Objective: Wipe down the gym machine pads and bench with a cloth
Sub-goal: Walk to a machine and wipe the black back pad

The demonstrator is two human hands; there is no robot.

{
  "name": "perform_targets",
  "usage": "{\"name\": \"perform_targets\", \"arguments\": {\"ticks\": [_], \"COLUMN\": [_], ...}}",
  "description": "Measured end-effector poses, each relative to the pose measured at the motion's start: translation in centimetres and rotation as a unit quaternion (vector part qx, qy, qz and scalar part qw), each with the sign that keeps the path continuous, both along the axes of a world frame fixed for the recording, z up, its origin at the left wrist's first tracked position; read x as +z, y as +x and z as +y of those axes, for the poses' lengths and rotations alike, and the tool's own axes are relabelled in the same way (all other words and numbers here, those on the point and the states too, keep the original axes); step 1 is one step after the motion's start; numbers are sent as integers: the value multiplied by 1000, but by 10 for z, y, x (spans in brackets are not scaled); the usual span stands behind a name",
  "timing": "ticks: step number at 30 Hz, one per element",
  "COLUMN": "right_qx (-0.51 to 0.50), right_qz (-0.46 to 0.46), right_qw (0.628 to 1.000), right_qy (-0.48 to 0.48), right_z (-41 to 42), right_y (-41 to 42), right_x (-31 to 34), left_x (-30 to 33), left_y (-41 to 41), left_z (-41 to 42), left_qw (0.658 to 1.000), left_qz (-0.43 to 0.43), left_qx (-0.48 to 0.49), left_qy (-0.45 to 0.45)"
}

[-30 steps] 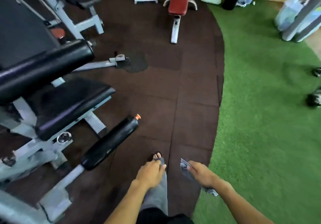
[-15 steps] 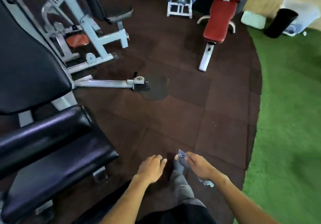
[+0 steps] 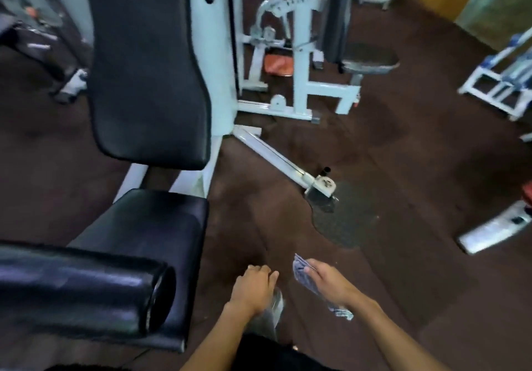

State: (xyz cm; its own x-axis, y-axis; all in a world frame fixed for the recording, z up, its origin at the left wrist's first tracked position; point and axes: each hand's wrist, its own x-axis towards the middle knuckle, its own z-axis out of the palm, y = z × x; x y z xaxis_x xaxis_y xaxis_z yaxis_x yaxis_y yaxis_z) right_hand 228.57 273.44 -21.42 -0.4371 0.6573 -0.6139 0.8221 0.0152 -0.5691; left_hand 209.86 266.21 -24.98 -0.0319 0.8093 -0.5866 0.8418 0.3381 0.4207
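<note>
Crumpled patterned cloth (image 3: 305, 277) in right hand (image 3: 331, 282), beside glossy black seat pad (image 3: 149, 235).

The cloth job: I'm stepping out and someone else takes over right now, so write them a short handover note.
Right hand: closed on the folded cloth, held over the floor, touching no pad.
Left hand: empty, fingers loosely curled, beside the right.
The machine stands to the left: black back pad upright, seat pad below it, roller pad nearest.
Done: cannot tell; no pad shows wipe marks.
Left: wipe the back pad, seat pad and roller pad, then the other benches.
</note>
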Motion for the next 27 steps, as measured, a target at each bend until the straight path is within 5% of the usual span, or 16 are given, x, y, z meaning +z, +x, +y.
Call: {"name": "perform_targets", "arguments": {"ticks": [10,18,27], "right_qx": [208,370,479], "right_qz": [-7,11,39], "right_qw": [978,927,869], "right_qy": [-23,-61,-119], "right_z": [195,228,214], "right_y": [-189,-332,-429], "right_x": [-34,-77,-176], "left_x": [-29,-47,-115], "left_y": [-114,-187,-204], "left_z": [123,128,119], "left_qw": [952,834,706], "left_qz": [44,97,150], "left_qx": [304,544,691], "left_qy": [21,22,38]}}
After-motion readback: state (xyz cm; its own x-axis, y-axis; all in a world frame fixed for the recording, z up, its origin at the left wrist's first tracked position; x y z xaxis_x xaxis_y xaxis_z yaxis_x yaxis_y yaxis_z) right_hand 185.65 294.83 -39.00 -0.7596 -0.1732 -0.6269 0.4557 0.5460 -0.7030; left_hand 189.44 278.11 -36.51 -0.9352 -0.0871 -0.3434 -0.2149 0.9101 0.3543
